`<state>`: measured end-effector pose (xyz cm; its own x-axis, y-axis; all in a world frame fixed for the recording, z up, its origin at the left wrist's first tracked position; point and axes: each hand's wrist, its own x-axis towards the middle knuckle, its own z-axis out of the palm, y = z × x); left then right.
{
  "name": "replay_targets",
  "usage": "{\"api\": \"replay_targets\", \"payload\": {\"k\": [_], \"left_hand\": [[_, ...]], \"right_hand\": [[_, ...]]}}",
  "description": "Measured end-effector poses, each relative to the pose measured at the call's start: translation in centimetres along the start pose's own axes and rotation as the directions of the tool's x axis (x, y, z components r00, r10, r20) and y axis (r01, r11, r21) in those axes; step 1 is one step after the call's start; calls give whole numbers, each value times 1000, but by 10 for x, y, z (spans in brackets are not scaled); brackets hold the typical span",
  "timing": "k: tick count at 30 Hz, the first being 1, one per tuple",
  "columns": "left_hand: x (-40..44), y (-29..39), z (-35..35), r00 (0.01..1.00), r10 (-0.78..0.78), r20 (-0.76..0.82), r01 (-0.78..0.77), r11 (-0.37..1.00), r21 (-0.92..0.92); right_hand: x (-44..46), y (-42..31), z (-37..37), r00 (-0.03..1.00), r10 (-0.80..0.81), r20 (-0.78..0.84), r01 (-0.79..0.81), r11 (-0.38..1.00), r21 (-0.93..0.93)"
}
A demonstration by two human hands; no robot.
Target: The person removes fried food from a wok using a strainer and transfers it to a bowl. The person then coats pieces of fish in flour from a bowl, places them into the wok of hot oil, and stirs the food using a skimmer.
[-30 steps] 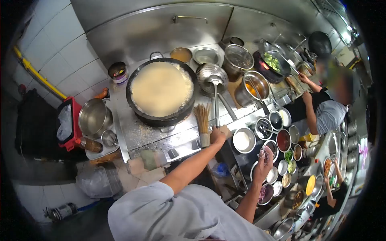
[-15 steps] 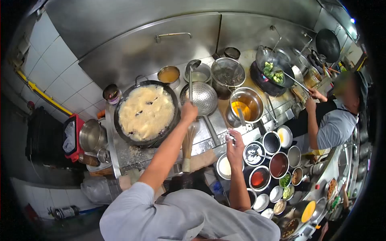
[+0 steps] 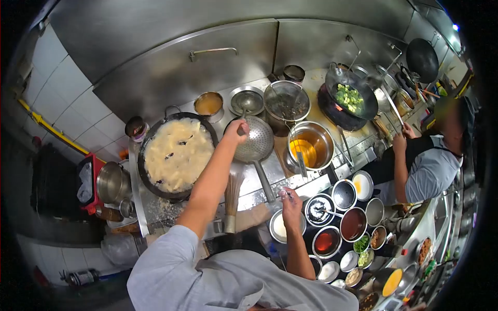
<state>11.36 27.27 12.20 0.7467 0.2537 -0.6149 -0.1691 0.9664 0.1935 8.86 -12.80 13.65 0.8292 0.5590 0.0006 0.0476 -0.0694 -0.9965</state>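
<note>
My left hand (image 3: 237, 130) is closed round the handle of a ladle, whose bowl (image 3: 247, 102) is down in a round metal pot at the back of the stove. Left of my forearm, pale foaming food (image 3: 179, 153) fills a large black wok (image 3: 143, 163). A perforated strainer (image 3: 255, 140) lies just right of my left hand. My right hand (image 3: 291, 206) is raised beside a container of white contents (image 3: 279, 227), its fingers curled together; what they hold, if anything, is hidden. A bamboo brush (image 3: 232, 199) stands near the stove's front edge.
Metal pots (image 3: 334, 147), one with orange liquid, stand right of the strainer. Bowls of sauces (image 3: 354, 224) and chopped ingredients crowd the right side. Another person (image 3: 430, 171) works at a wok of green vegetables (image 3: 349, 98). A red bin (image 3: 92, 181) is at the left.
The ladle has moved from above the strainer into the back pot, with my left hand on its handle. My right hand has gone from open, palm up, to curled. The view has shifted.
</note>
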Motion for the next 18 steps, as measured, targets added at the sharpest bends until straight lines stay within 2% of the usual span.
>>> {"api": "replay_targets", "payload": {"k": [2, 3, 5, 6, 8, 10, 14, 16, 18], "left_hand": [[-18, 0, -3, 965, -55, 258, 131, 948, -289], [-28, -3, -5, 962, -23, 273, 120, 932, -343], [-57, -10, -6, 959, -16, 282, 115, 934, -338], [-74, -16, -6, 956, -13, 292, 114, 936, -332], [-116, -27, -9, 952, 13, 306, 91, 942, -324], [-161, -36, -7, 970, 6, 244, 46, 977, -208], [-247, -63, -9, 984, 41, 172, -27, 996, -81], [-283, -74, -5, 990, 57, 126, -66, 996, 67], [-304, -86, -10, 991, 95, 89, -106, 985, 133]], "right_hand": [[7, 13, 12, 1000, 6, 2, -6, 998, 58], [14, 10, 21, 994, 106, 34, -111, 980, 167], [31, 21, 38, 961, 258, 101, -277, 908, 314], [44, 33, 48, 960, 261, 102, -280, 907, 314], [73, 52, 75, 916, 357, 181, -394, 720, 572], [106, 49, 105, 903, 380, 201, -407, 608, 682], [208, 106, 166, 825, 486, 288, -455, 269, 849], [257, 138, 194, 702, 637, 319, -475, 85, 876], [294, 176, 212, 685, 638, 352, -506, 68, 860]]}}
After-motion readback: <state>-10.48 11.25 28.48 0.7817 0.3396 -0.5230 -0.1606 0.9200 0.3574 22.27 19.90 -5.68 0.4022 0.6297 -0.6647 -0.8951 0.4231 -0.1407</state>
